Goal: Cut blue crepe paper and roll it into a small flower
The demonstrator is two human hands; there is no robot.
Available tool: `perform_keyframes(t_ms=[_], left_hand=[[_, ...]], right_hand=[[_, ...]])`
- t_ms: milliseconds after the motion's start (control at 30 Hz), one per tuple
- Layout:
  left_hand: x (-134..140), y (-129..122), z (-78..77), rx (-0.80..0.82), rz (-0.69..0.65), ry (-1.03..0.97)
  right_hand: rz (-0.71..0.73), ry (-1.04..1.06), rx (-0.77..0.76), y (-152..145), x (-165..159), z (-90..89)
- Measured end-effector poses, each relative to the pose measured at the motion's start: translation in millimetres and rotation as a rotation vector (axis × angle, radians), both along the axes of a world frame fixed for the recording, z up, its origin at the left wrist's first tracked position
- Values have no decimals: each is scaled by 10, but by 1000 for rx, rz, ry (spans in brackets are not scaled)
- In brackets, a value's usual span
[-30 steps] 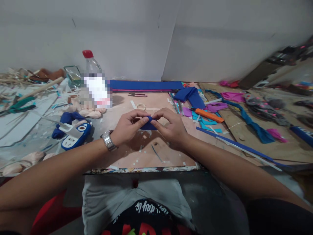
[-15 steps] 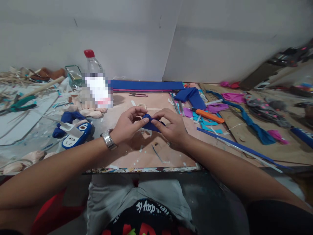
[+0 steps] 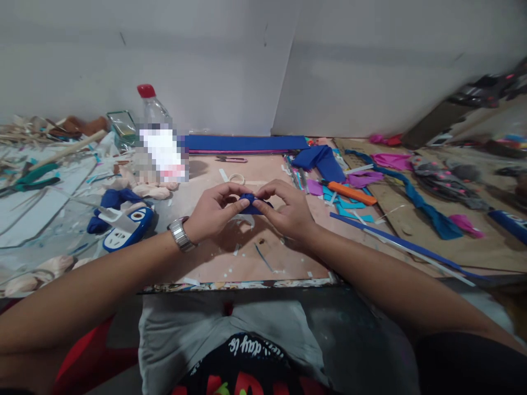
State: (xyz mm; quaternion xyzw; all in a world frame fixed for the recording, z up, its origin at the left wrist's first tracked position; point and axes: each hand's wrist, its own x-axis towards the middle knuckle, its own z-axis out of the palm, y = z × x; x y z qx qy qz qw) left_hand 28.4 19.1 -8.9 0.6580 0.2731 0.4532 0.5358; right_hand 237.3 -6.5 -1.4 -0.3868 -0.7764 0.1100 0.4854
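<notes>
Between my two hands is a small piece of dark blue fabric, bunched and folded, held above the middle of the work board. My left hand, with a metal watch on its wrist, pinches the left end between thumb and fingers. From the other side my right hand grips the same fabric, its thumb pressed on top. The fingertips hide part of the fabric. Just behind the hands lies a pale ring, and farther back a pair of thread snips.
A blue-and-white power strip, a red-capped bottle and green-handled pliers are on the left. Long blue fabric lies along the wall. On the right are an orange cutter, blue strips and coloured scraps.
The fabric's loose right part, longer half a second ago, now looks shorter and more gathered between the fingers. Both hands keep their grip, and the view has shifted slightly.
</notes>
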Motion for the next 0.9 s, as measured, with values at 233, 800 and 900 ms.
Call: perform_keyframes(t_ms=[233, 800, 900], left_hand=[[-16, 17, 15, 52, 24, 52], [-7, 29, -31, -33, 86, 8], [-11, 24, -11, -20, 79, 26]], right_hand=[[-2, 4, -9, -4, -2, -8], [2, -18, 20, -19, -5, 22], [-3, -15, 8, -16, -4, 18]])
